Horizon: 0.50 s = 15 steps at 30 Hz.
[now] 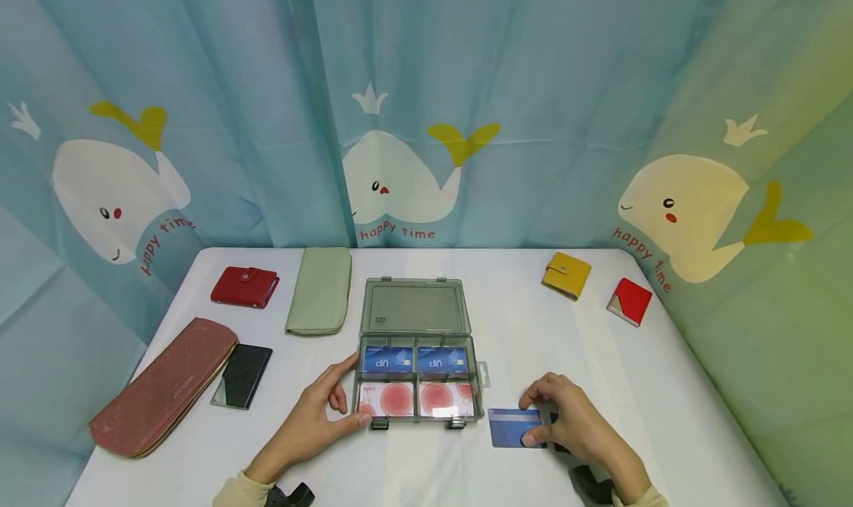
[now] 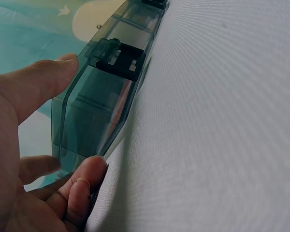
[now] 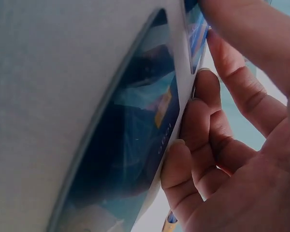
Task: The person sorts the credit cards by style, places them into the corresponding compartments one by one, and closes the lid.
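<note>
A translucent grey-green compartment box (image 1: 416,420) stands with its lid (image 1: 416,307) raised at the back. Blue VIP cards (image 1: 389,360) lie in its two rear compartments, and pink-and-white cards (image 1: 386,400) in the two front ones. My left hand (image 1: 313,418) touches the box's left side, thumb at the near corner and index finger along the wall. To the right of the box, my right hand (image 1: 569,418) pinches a blue card (image 1: 509,429) with a pale stripe. Beneath it in the right wrist view, a dark blue card (image 3: 140,125) with a gold chip lies flat.
At the left are a red wallet (image 1: 244,286), a pale green wallet (image 1: 320,292), a long brown wallet (image 1: 166,388) and a black card-shaped item (image 1: 243,375). A yellow wallet (image 1: 566,275) and a red holder (image 1: 629,302) sit at the back right. Behind hangs a curtain (image 1: 533,85).
</note>
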Available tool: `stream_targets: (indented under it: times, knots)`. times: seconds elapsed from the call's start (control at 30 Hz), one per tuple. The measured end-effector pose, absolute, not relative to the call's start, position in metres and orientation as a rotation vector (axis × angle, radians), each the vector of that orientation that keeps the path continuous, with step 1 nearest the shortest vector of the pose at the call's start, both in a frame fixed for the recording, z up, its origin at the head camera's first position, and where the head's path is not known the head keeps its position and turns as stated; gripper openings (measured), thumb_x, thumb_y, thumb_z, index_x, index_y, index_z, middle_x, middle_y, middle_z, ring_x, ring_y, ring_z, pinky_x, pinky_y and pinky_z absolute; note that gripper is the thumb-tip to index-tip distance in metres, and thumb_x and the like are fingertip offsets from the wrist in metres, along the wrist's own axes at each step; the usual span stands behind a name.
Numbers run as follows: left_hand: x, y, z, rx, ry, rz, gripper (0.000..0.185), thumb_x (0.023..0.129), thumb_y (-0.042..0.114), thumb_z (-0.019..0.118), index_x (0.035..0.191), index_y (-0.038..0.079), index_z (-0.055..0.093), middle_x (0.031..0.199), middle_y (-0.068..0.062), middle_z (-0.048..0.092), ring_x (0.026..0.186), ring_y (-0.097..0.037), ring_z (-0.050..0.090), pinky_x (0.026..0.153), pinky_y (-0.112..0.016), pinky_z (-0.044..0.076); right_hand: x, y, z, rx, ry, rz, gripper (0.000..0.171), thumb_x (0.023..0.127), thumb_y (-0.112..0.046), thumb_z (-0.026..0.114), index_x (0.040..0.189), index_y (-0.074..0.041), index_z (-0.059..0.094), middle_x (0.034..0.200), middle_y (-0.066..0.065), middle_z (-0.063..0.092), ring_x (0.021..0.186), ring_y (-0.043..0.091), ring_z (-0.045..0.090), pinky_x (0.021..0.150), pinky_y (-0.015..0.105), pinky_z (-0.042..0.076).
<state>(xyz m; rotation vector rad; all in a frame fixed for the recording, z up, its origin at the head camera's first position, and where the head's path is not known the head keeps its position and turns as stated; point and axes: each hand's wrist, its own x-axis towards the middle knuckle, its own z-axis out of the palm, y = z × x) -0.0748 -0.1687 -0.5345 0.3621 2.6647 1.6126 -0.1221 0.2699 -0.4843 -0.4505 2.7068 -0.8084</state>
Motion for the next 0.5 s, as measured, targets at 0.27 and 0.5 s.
stream_targets:
  times: [0.27, 0.5]
  knots:
    - [-0.0755, -0.1690, -0.5356, 0.400, 2.664, 1.626, 0.092, 0.085, 0.032, 0.091, 0.161, 0.008, 0.044, 0.085, 0.004, 0.055, 0.076, -0.005, 0.050, 0.075, -0.025, 0.043, -0.1215, 0.2732, -0.4874, -0.484, 2.702, -0.832, 0.048, 0.065, -0.040, 0.100, 0.100, -0.022, 0.074, 0.099, -0.008, 0.063, 0.095, 0.010, 0.055, 0.086, 0.030, 0.052]
    - [-0.0751, -0.1691, -0.5376, 0.425, 2.675, 1.645, 0.091, 0.084, 0.028, 0.091, 0.160, 0.008, 0.045, 0.084, 0.004, 0.057, 0.074, -0.006, 0.052, 0.073, -0.025, 0.045, -0.1206, 0.2767, -0.4873, -0.499, 2.672, -0.820, 0.066, 0.055, -0.047, 0.103, 0.109, -0.025, 0.071, 0.106, -0.012, 0.064, 0.103, 0.010, 0.057, 0.094, 0.034, 0.053]
